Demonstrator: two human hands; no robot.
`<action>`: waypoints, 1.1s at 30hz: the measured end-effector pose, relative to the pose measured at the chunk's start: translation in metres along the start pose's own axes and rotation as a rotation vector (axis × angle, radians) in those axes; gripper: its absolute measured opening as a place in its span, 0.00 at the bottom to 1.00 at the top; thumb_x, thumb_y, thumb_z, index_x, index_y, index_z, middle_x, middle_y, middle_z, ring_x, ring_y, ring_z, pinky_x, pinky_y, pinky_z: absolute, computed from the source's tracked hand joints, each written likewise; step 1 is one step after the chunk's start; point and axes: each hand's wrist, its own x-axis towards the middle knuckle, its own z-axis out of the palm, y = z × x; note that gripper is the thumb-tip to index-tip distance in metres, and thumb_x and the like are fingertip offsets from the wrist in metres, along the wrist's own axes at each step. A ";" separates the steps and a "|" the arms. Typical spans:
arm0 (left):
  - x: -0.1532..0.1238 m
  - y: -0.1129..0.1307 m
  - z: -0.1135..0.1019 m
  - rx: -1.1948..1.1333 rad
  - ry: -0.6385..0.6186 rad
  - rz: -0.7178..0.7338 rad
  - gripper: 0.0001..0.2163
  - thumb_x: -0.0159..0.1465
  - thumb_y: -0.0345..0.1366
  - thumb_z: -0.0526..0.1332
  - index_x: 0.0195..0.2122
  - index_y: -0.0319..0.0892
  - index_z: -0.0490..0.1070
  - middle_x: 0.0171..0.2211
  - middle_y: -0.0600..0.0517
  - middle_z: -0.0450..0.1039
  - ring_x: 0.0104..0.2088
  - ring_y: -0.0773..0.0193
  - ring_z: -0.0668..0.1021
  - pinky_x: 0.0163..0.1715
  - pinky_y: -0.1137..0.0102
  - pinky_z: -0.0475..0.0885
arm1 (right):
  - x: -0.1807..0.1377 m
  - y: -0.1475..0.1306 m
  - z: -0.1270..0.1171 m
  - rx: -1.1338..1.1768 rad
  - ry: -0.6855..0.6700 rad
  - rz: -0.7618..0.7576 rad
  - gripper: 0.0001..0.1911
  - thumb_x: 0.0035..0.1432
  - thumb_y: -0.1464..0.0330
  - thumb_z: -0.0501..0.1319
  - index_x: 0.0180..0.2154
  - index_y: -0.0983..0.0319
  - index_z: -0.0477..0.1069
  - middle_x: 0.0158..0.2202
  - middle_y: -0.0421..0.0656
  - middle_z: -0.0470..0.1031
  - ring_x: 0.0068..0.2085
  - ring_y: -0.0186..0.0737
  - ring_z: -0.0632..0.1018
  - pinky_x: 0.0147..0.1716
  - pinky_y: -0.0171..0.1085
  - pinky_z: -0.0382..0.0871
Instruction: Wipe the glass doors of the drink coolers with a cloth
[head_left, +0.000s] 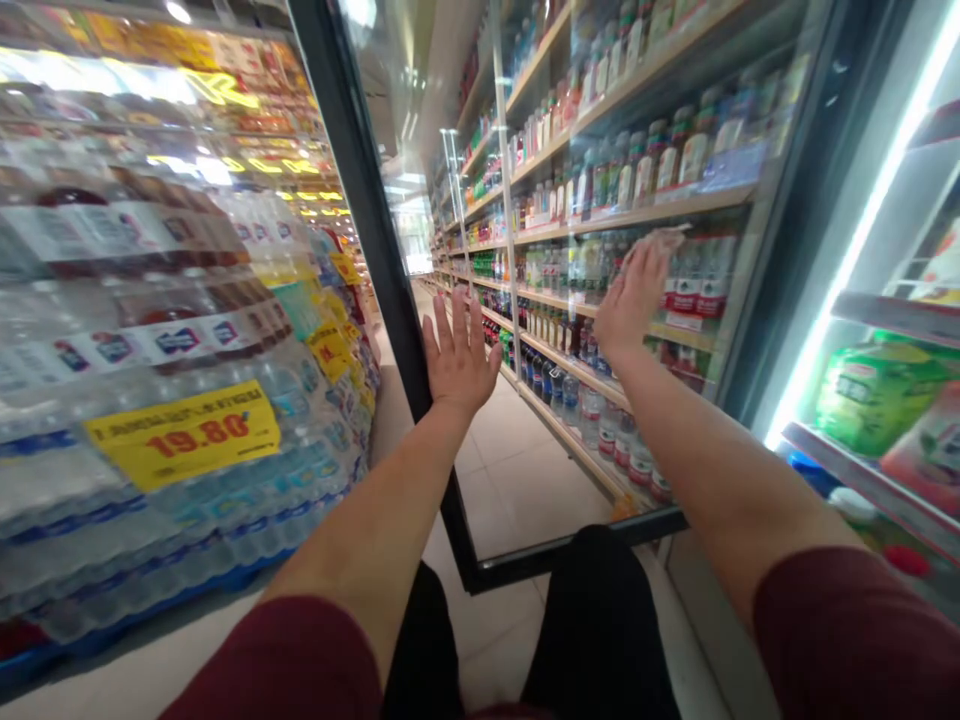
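Pale floor tiles [491, 640] pass beneath a flat, black-framed glass door [367, 200]. Uneven pushing could swing it, and the left hand [459, 352], fingers spread flat against its slick surface, might leave smears. The right hand [628, 295] clasps a thin, crumpled pale cloth [667, 240] to it; rounded plastic bottles [172, 330] stand stacked at left.
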 end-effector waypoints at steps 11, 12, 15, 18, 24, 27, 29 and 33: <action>0.000 -0.005 0.006 0.002 0.032 0.022 0.34 0.75 0.42 0.58 0.78 0.32 0.52 0.79 0.36 0.42 0.78 0.43 0.34 0.76 0.37 0.36 | 0.048 -0.047 0.001 -0.041 -0.038 -0.043 0.33 0.76 0.69 0.38 0.77 0.64 0.53 0.80 0.47 0.50 0.79 0.54 0.48 0.76 0.63 0.50; 0.000 -0.005 0.007 0.010 0.034 0.028 0.34 0.75 0.42 0.58 0.78 0.31 0.52 0.79 0.35 0.42 0.77 0.42 0.34 0.75 0.37 0.36 | 0.048 -0.053 0.002 -0.043 -0.071 -0.113 0.33 0.76 0.68 0.40 0.77 0.61 0.54 0.80 0.43 0.51 0.80 0.52 0.48 0.77 0.60 0.49; 0.000 -0.005 0.007 0.026 0.034 0.034 0.34 0.76 0.42 0.58 0.78 0.30 0.52 0.78 0.34 0.41 0.77 0.42 0.33 0.75 0.37 0.36 | 0.046 -0.064 0.003 -0.039 -0.239 -0.452 0.30 0.76 0.67 0.45 0.76 0.51 0.58 0.78 0.34 0.54 0.79 0.44 0.50 0.79 0.54 0.47; 0.000 -0.004 0.007 0.012 0.022 0.011 0.35 0.75 0.41 0.59 0.78 0.31 0.52 0.79 0.34 0.41 0.77 0.42 0.34 0.76 0.38 0.35 | 0.058 -0.051 -0.003 -0.031 -0.240 -0.383 0.30 0.78 0.68 0.42 0.76 0.56 0.56 0.79 0.39 0.54 0.79 0.48 0.49 0.78 0.59 0.46; 0.001 -0.004 0.007 -0.006 0.013 0.015 0.35 0.75 0.40 0.60 0.78 0.31 0.51 0.79 0.34 0.41 0.77 0.42 0.34 0.75 0.37 0.34 | 0.061 -0.027 -0.002 0.003 -0.049 0.014 0.33 0.79 0.63 0.34 0.77 0.66 0.52 0.80 0.49 0.49 0.79 0.56 0.47 0.76 0.64 0.49; 0.001 -0.004 0.006 0.004 0.018 0.020 0.35 0.75 0.41 0.59 0.78 0.29 0.51 0.78 0.34 0.41 0.77 0.41 0.34 0.75 0.37 0.34 | 0.045 -0.043 0.006 0.006 -0.170 -0.351 0.31 0.79 0.64 0.38 0.78 0.58 0.52 0.79 0.42 0.51 0.79 0.51 0.49 0.76 0.62 0.48; 0.001 -0.003 0.005 0.001 0.013 0.016 0.34 0.76 0.41 0.59 0.77 0.29 0.52 0.78 0.33 0.41 0.77 0.41 0.34 0.75 0.37 0.34 | 0.041 -0.050 0.011 0.002 -0.199 -0.439 0.31 0.79 0.65 0.38 0.77 0.53 0.53 0.79 0.39 0.53 0.80 0.48 0.48 0.77 0.61 0.46; 0.001 -0.003 0.004 -0.004 0.014 0.025 0.35 0.75 0.41 0.60 0.78 0.29 0.52 0.78 0.33 0.41 0.77 0.41 0.34 0.76 0.38 0.34 | 0.038 -0.054 0.015 0.015 -0.091 -0.212 0.34 0.77 0.68 0.33 0.78 0.56 0.51 0.79 0.43 0.51 0.80 0.52 0.48 0.76 0.66 0.46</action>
